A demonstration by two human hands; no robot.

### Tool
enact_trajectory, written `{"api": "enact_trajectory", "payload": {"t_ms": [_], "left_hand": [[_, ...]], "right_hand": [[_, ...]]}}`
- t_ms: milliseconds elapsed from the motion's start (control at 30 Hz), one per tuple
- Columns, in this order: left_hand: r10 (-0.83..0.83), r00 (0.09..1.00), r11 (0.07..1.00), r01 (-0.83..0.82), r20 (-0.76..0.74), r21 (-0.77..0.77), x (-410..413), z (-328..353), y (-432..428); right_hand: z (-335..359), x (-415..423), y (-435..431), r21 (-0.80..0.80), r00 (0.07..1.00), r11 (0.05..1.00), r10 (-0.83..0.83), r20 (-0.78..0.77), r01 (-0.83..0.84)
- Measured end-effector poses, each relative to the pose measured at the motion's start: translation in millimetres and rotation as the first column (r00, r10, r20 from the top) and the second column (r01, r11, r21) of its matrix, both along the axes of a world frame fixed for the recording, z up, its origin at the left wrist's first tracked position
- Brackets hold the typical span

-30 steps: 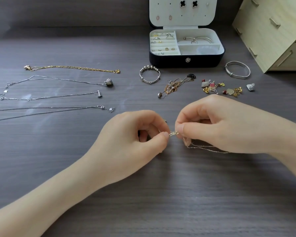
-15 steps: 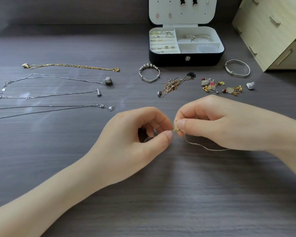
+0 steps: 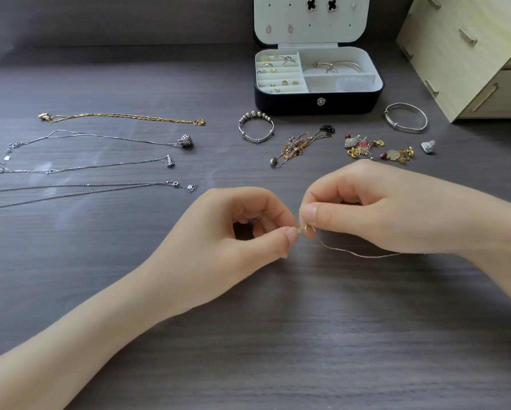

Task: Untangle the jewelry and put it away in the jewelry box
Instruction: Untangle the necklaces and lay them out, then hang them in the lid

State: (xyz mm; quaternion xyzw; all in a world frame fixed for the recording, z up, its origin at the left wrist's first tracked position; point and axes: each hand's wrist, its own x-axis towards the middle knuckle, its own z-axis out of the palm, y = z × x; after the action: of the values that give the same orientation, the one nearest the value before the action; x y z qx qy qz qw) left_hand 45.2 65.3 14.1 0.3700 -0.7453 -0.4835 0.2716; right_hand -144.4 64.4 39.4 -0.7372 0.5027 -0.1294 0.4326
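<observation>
Nearest the camera, a small gold clasp (image 3: 305, 229) is pinched between the left hand (image 3: 227, 244) and the right hand (image 3: 375, 208), each closed on it with thumb and forefinger, just above the dark wood-grain tabletop (image 3: 278, 335). From the clasp a thin chain (image 3: 357, 254) is trailed to the right and is hidden under the right hand. Beyond the hands, on the near side of the jewelry box (image 3: 318, 84), a tangled rose-gold necklace pile (image 3: 298, 146) and a cluster of charms (image 3: 378, 149) are laid, with a beaded bangle (image 3: 256, 126) just left of the pile. Well to the left of the box, four necklaces (image 3: 100, 155) are stretched out in rows. The box is stood open, rings being seen in its left slots; a silver bangle (image 3: 405, 117) is set just right of it
</observation>
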Motion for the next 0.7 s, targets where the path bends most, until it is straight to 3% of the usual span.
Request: {"api": "enact_trajectory", "payload": {"t_ms": [200, 367, 700], "left_hand": [[0.018, 1.000, 0.997, -0.016, -0.020, 0.070, 0.6, 0.5, -0.3], [0.021, 1.000, 0.994, -0.019, -0.022, 0.109, 1.0, 0.9, -0.5], [0.034, 0.999, 0.993, -0.033, -0.006, 0.111, 0.1, 1.4, 0.0]], "right_hand": [[4.0, -7.4, -0.5, -0.102, 0.999, 0.994, 0.042, 0.016, -0.040], [4.4, -5.6, 2.1, -0.293, 0.995, 0.954, 0.046, -0.083, -0.069], [1.0, 1.0, 6.2, -0.357, 0.991, 0.930, 0.040, -0.126, -0.083]]}}
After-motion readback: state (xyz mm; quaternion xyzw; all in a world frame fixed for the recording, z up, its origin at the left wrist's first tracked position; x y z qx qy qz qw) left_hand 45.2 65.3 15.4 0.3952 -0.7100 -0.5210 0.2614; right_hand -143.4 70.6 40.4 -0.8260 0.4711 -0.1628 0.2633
